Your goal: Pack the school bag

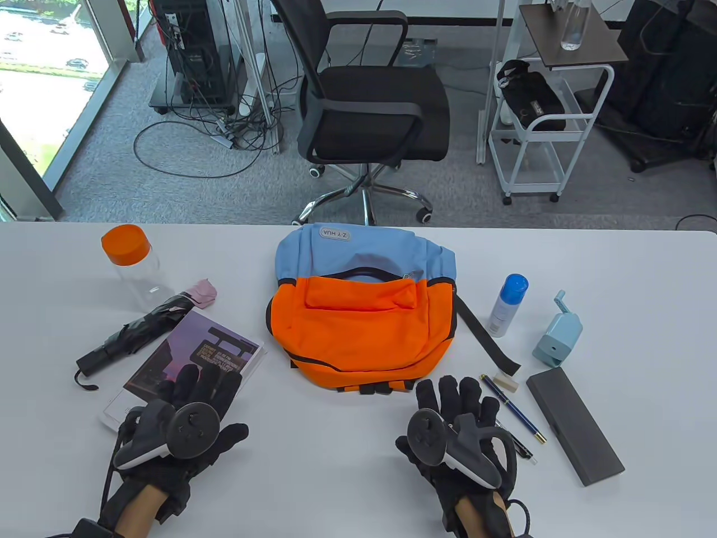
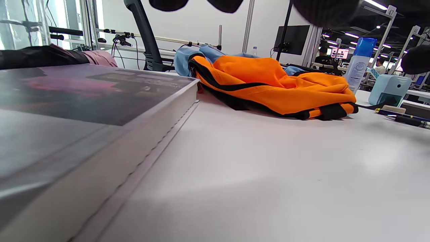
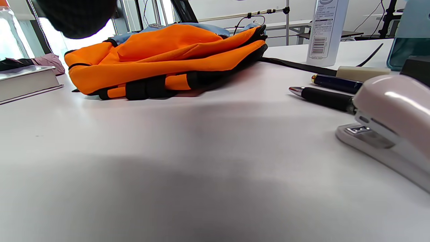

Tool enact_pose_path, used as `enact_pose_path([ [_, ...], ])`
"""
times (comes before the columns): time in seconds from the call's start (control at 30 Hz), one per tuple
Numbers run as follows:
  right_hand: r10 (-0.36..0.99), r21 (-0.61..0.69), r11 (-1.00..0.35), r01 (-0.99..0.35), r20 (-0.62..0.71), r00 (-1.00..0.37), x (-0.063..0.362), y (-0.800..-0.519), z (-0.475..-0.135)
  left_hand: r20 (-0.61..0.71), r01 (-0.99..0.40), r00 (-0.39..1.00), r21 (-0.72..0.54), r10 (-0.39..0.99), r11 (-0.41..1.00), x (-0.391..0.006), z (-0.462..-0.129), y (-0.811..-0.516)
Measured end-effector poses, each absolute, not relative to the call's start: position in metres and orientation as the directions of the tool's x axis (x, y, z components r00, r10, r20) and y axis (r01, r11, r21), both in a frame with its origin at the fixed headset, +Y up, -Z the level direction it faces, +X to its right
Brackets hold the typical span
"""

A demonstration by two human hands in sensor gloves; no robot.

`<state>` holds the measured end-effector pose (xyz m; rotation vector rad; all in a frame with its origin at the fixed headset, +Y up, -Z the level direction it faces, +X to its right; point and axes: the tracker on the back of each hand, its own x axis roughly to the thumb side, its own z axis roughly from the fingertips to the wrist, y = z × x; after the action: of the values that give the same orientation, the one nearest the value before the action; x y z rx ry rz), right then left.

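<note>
Lying flat, backpack (image 1: 361, 314) — beyond left hand (image 1: 179, 420), right hand (image 1: 456, 426)

Beyond your white surface (image 1: 336, 482) stands a black office chair (image 1: 369, 106) on grey carpet. To its right you see a white cart (image 1: 538, 140) carrying a black pouch (image 1: 532, 98) and a clear bottle (image 1: 576, 25).

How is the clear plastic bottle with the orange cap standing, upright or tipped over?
Upright. The clear plastic bottle with the orange cap stands on its base on the white table, cap on top, beside the folded black umbrella.

The bag (image 1: 358, 314) is orange below, light blue above, trimmed black; the table (image 1: 616, 263) white; the bottle's cap (image 1: 125, 244) orange.
</note>
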<state>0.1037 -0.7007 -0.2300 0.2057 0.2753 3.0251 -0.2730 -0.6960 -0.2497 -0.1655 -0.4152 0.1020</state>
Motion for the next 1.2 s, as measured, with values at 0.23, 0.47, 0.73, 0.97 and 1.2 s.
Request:
enact_pose_path([
  [0.23, 0.108, 0.227, -0.971, -0.074, 0.140, -0.984, 0.101, -0.704, -0.231, 0.413, -0.051, 0.900, -0.214, 0.138, 0.975, -0.270, -0.249, -0.698],
  [0.47, 0.108, 0.266, -0.962, -0.062, 0.161, -0.981, 0.098, -0.705, -0.231, 0.421, -0.034, 0.897, -0.244, 0.137, 0.969, -0.268, -0.249, -0.700],
  [0.73, 0.120, 0.225, -0.971, -0.078, 0.180, -0.976, 0.093, -0.695, -0.227, 0.433, -0.039, 0.890, -0.242, 0.144, 0.970, -0.266, -0.248, -0.698],
  [0.97, 0.111, 0.054, -0.993, -0.107, 0.076, -0.991, 0.114, -0.635, -0.222, 0.441, -0.050, 0.885, -0.229, 0.149, 0.972, -0.267, -0.247, -0.692],
  [1.2, 0.053, 0.007, -0.998, -0.055, -0.187, -0.981, 0.197, -0.604, -0.239, 0.443, -0.052, 0.883, -0.232, 0.153, 0.971, -0.267, -0.246, -0.691],
])
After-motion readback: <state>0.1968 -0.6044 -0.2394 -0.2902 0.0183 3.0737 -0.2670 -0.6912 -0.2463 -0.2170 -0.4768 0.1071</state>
